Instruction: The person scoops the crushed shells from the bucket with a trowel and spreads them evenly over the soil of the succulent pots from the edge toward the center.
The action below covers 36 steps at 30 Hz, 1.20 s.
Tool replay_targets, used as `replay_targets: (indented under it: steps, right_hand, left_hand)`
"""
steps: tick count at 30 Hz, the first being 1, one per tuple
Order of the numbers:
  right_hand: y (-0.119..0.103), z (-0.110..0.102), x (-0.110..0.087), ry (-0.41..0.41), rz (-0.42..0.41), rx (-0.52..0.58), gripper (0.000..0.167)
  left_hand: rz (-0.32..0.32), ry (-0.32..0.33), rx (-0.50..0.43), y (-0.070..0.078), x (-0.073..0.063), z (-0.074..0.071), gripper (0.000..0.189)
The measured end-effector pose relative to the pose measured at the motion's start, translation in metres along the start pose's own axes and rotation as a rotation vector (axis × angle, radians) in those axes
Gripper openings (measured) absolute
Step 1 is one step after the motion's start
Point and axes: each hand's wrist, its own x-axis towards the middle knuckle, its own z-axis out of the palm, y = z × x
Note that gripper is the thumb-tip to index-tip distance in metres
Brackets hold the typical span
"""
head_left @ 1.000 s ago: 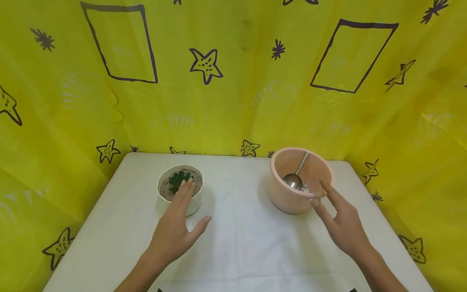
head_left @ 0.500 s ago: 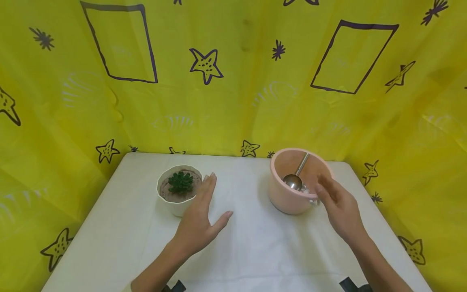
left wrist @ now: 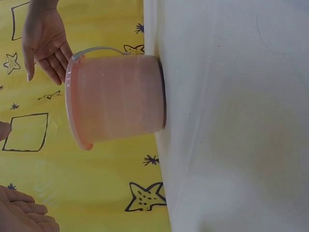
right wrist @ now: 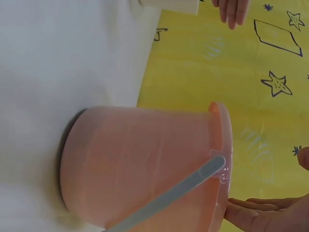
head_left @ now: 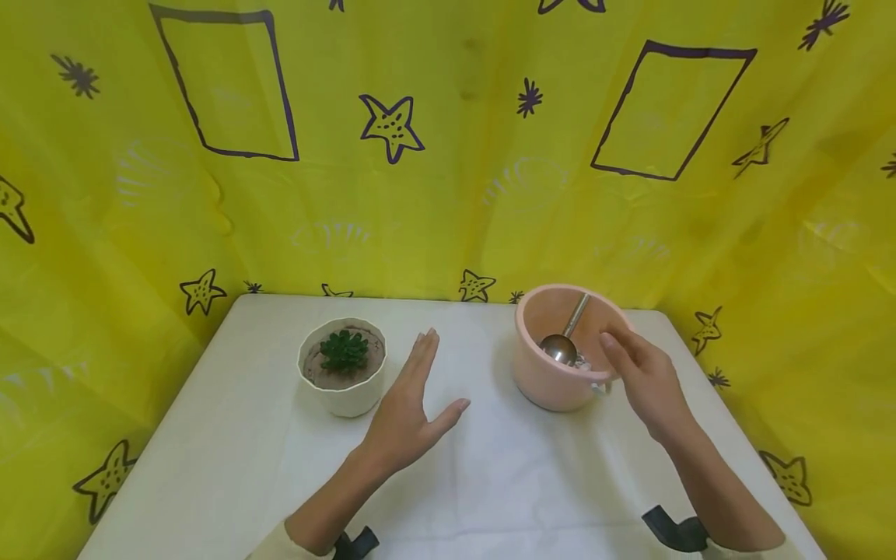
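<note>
A pink bucket [head_left: 553,381] with a pale handle [right wrist: 174,191] folded down stands at the table's right. Inside it leans a shiny metal ladle [head_left: 561,348], near small pale bits at the bottom. My right hand [head_left: 647,381] is at the bucket's near right rim, fingers extended; whether they touch the rim I cannot tell. Left of the bucket, my left hand [head_left: 406,424] hovers over the table with straight fingers and thumb spread, holding nothing. Just beyond it stands a white pot [head_left: 350,400] with a green succulent [head_left: 344,351] in greyish soil.
A white cloth [head_left: 483,498] covers the table. Yellow curtains [head_left: 448,194] with star and frame drawings hang along the back and both sides. Dark straps [head_left: 675,530] show at the wrists.
My left hand has moved right, away from over the succulent, into the space between pot and bucket. My right hand has shifted slightly at the bucket's rim. Pot and bucket stay in place.
</note>
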Motion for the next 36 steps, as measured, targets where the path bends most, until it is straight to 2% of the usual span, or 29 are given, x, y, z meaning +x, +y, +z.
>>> replay_targets:
  steps: [4,11,18,23,27,31,36]
  right_hand:
    - [0.000,-0.001,0.009,-0.038,0.030,0.010,0.071]
    - [-0.002,-0.001,0.026,-0.104,0.071,0.020,0.074]
    - [0.000,-0.002,0.042,-0.189,0.167,0.007,0.078]
    - [0.002,-0.002,0.053,-0.224,0.210,0.049,0.074]
    - [0.002,-0.001,0.058,-0.241,0.254,0.037,0.075]
    - [0.001,0.000,0.063,-0.255,0.265,0.008,0.078]
    - [0.003,0.000,0.071,-0.288,0.271,0.044,0.077]
  left_hand:
    - [-0.023,-0.010,-0.021,-0.002,0.003,0.008,0.093]
    - [-0.024,-0.007,-0.048,-0.005,0.013,0.021,0.091]
    - [-0.045,-0.044,-0.061,0.000,0.025,0.032,0.092]
    - [-0.060,-0.062,-0.061,0.002,0.033,0.039,0.092]
    - [-0.051,-0.063,-0.078,0.001,0.040,0.044,0.091]
    - [-0.049,-0.057,-0.113,0.001,0.047,0.052,0.089]
    - [-0.064,-0.058,-0.142,0.002,0.055,0.063,0.089]
